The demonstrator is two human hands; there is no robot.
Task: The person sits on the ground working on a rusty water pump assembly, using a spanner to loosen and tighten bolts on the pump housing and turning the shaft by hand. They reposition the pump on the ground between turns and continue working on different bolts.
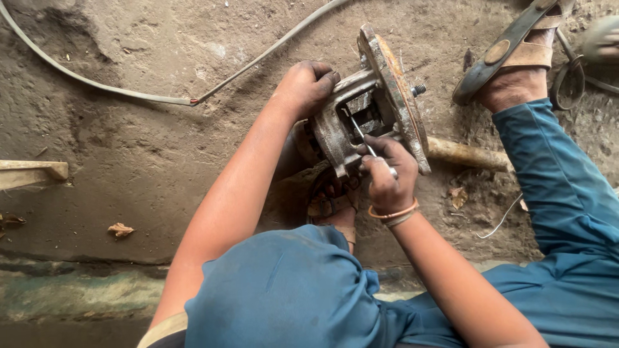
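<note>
A rough roadside-style repair workshop: bare packed dirt floor (129, 129), a rusty metal brake assembly with a disc (380, 103) worked at ground level, a loose grey cable (129, 93), a wooden tool handle (467, 154).

1. Bare dirt floor (142, 148) left of the brake assembly (371, 106) lies open.
2. A grey cable (129, 93) crosses that ground.
3. To the right, a sandalled foot (516, 61) and wooden handle (467, 154) crowd the space.
4. Below, blue-clad knees (290, 290) close it off.

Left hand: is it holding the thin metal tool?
No, the left hand grips the top of the rusty brake assembly, while the right hand holds the thin metal tool.
</note>
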